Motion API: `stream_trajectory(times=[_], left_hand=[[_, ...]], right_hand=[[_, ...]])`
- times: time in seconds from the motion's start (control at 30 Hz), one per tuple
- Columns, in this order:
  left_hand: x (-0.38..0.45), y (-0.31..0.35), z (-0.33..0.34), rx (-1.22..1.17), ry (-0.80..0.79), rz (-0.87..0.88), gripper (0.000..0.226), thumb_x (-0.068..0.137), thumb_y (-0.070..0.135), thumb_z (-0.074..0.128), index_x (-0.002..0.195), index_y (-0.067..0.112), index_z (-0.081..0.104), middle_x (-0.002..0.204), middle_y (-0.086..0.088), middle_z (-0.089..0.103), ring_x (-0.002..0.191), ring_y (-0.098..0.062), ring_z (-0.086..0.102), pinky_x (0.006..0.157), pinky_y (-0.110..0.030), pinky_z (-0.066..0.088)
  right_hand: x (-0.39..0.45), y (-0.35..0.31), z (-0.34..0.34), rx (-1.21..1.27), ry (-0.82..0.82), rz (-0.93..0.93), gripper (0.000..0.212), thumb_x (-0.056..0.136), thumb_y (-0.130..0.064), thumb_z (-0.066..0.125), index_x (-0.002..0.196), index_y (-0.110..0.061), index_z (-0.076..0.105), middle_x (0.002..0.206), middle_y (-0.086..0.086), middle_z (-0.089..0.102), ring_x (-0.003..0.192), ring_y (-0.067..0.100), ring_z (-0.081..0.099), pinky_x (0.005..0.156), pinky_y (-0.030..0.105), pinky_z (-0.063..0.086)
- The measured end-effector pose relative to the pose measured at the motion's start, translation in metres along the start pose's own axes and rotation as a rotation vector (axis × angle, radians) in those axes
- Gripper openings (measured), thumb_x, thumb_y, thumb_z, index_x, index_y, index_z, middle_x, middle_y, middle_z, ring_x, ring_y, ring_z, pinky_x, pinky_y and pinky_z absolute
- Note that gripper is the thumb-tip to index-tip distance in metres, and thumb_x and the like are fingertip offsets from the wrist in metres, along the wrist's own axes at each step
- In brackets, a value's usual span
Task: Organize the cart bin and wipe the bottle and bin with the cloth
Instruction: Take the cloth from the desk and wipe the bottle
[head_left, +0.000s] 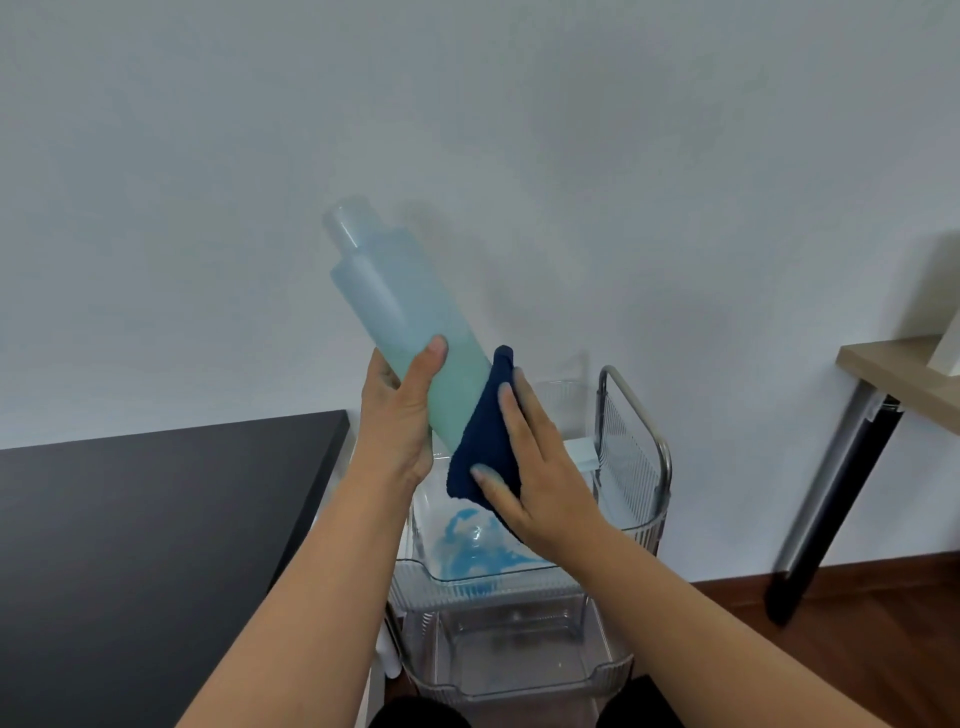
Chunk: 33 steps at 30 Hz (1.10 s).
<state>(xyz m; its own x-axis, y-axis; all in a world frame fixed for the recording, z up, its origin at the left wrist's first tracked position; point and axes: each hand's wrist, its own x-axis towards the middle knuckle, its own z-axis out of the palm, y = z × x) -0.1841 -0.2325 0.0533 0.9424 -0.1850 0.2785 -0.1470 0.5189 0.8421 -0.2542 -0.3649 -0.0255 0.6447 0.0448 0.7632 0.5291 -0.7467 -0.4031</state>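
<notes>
The bottle's (400, 312) base was hidden behind the dark blue cloth (485, 447), and its cap end looked blurred. The left hand (400, 415) gripped the bottle's lower body, thumb across the front. The right hand (540, 467) pressed the cloth against the bottle with straight fingers. The bottle was held above the clear cart bin (628, 525), its long axis tilted, cap pointing up and left

The bottle (410, 332) is showing pale translucent blue, the cloth (485, 447) dark navy. The cart bin (631, 467) is looking clear and ribbed, with bright blue patches inside. The tabletop (156, 493) is appearing black.
</notes>
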Motion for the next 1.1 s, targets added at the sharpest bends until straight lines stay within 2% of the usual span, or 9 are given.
stream_trajectory(times=[0.1, 0.23, 0.37, 0.43, 0.57, 0.73, 0.83, 0.97, 1.1], left_hand=[[-0.003, -0.003, 0.002, -0.012, -0.023, -0.002, 0.066, 0.072, 0.033, 0.080, 0.128, 0.011, 0.054, 0.121, -0.017, 0.066, 0.109, -0.034, 0.066, 0.086, -0.044, 0.056], [-0.008, -0.005, 0.005, -0.026, -0.081, 0.000, 0.071, 0.069, 0.028, 0.083, 0.130, 0.010, 0.052, 0.123, -0.016, 0.066, 0.111, -0.032, 0.065, 0.086, -0.040, 0.055], [-0.007, 0.002, 0.006, -0.051, -0.132, 0.047, 0.091, 0.054, 0.039, 0.093, 0.128, 0.004, 0.052, 0.119, -0.017, 0.065, 0.105, -0.031, 0.065, 0.086, -0.041, 0.055], [-0.007, 0.003, 0.008, -0.060, -0.127, 0.077, 0.087, 0.052, 0.041, 0.094, 0.123, 0.007, 0.055, 0.112, -0.012, 0.068, 0.099, -0.028, 0.067, 0.081, -0.039, 0.055], [-0.005, 0.001, 0.013, -0.133, -0.111, 0.131, 0.075, 0.058, 0.036, 0.092, 0.121, 0.013, 0.056, 0.108, -0.004, 0.069, 0.098, -0.022, 0.068, 0.081, -0.037, 0.055], [0.001, -0.007, 0.011, 0.059, -0.120, 0.207, 0.062, 0.068, 0.020, 0.084, 0.121, 0.014, 0.054, 0.113, -0.009, 0.067, 0.102, -0.025, 0.067, 0.081, -0.038, 0.055], [0.001, -0.013, 0.008, 0.225, -0.126, 0.229, 0.079, 0.058, 0.031, 0.092, 0.123, 0.015, 0.051, 0.121, -0.015, 0.063, 0.107, -0.032, 0.066, 0.080, -0.043, 0.057], [0.002, -0.028, 0.006, 0.318, -0.070, 0.221, 0.076, 0.054, 0.039, 0.093, 0.117, 0.032, 0.051, 0.116, 0.003, 0.064, 0.104, -0.021, 0.067, 0.078, -0.038, 0.059], [0.007, -0.049, 0.008, 0.402, 0.028, 0.136, 0.084, 0.049, 0.044, 0.092, 0.118, 0.043, 0.044, 0.117, 0.005, 0.056, 0.102, -0.014, 0.067, 0.076, -0.034, 0.059]], right_hand=[[0.014, -0.006, 0.002, -0.055, 0.084, 0.047, 0.065, 0.100, -0.048, 0.031, 0.152, -0.015, 0.011, 0.160, 0.010, 0.017, 0.141, 0.024, 0.030, 0.113, 0.034, 0.031], [0.058, -0.012, -0.006, 0.315, 0.091, 0.258, 0.055, 0.098, -0.050, 0.030, 0.148, -0.027, 0.033, 0.146, -0.010, 0.044, 0.133, 0.003, 0.042, 0.109, 0.020, 0.033], [0.067, 0.003, -0.007, 0.699, -0.009, 0.729, 0.049, 0.094, -0.052, 0.033, 0.112, -0.020, 0.065, 0.112, 0.005, 0.069, 0.108, 0.024, 0.063, 0.098, 0.046, 0.047], [0.058, 0.004, -0.004, 1.047, 0.038, 1.039, 0.046, 0.090, -0.054, 0.044, 0.097, -0.018, 0.072, 0.100, 0.011, 0.072, 0.094, 0.030, 0.067, 0.086, 0.046, 0.053], [0.045, 0.007, 0.005, 1.572, 0.213, 1.218, 0.038, 0.091, -0.051, 0.052, 0.111, -0.022, 0.066, 0.109, 0.012, 0.068, 0.110, 0.029, 0.060, 0.105, 0.041, 0.041], [0.040, 0.008, 0.009, 1.464, 0.163, 1.271, 0.061, 0.082, -0.061, 0.062, 0.125, -0.019, 0.063, 0.125, 0.010, 0.065, 0.119, 0.032, 0.058, 0.107, 0.047, 0.040], [0.031, 0.013, 0.004, 1.249, 0.153, 1.312, 0.046, 0.085, -0.047, 0.067, 0.110, -0.008, 0.070, 0.107, 0.014, 0.072, 0.103, 0.032, 0.067, 0.096, 0.046, 0.051], [0.016, 0.021, -0.013, 0.842, 0.123, 1.186, 0.020, 0.097, -0.024, 0.054, 0.090, -0.011, 0.068, 0.080, 0.008, 0.074, 0.066, 0.019, 0.072, 0.052, 0.026, 0.055], [0.016, 0.037, -0.049, 0.535, 0.179, 1.005, 0.014, 0.097, -0.025, 0.052, 0.091, -0.024, 0.064, 0.090, -0.003, 0.071, 0.079, 0.013, 0.066, 0.060, 0.023, 0.051]])
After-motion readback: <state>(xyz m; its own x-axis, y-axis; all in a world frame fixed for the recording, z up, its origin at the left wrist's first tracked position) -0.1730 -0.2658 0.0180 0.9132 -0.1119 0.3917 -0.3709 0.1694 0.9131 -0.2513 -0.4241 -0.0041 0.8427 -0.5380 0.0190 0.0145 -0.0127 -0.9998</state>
